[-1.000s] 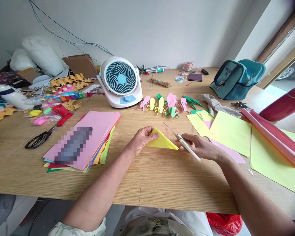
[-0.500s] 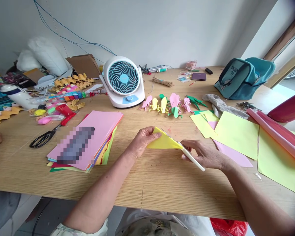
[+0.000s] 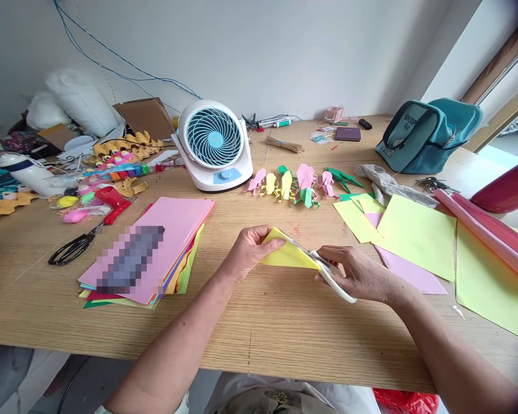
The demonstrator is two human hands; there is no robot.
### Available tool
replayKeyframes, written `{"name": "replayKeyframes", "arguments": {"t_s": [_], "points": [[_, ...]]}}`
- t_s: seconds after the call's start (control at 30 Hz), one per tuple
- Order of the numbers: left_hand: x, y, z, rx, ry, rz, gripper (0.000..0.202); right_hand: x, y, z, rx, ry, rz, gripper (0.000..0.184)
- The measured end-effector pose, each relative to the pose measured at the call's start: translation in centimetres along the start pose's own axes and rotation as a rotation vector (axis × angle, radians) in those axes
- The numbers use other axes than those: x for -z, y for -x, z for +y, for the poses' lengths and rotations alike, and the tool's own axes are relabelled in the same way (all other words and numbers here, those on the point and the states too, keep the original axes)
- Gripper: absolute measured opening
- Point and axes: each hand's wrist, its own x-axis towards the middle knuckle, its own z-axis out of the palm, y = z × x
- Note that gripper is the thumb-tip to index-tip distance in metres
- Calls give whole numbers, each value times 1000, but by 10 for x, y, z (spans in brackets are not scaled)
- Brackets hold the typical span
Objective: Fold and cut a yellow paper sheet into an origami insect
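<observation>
Between thumb and fingers, my left hand pinches a folded piece of yellow paper above the table. My right hand is closed round the white handles of a pair of scissors. The scissors' blades point left and lie along the upper right edge of the yellow paper; how deep they cut cannot be made out. Beyond my hands stands a row of folded paper figures in pink, yellow and green, among them a pink one.
A stack of coloured paper lies to the left, beside black-handled scissors. Yellow-green sheets and a rolled pink sheet lie right. A fan stands behind, a teal bag back right. Another person's hand shows at the left edge.
The scissors' handles have spread apart, and the blades now reach further left along the paper's upper edge. My left hand still pinches the paper. The view has shifted slightly.
</observation>
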Motion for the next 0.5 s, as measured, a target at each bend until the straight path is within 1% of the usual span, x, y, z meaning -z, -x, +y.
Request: {"name": "replayKeyframes", "arguments": {"t_s": [0.2,0.5], "points": [[0,1,-1,-49,-45,-6,24,-2,0,1,31,48,33,21],[-2,4,3,-37,-40,14,28,-1,2,2,93,219,150,25]]}}
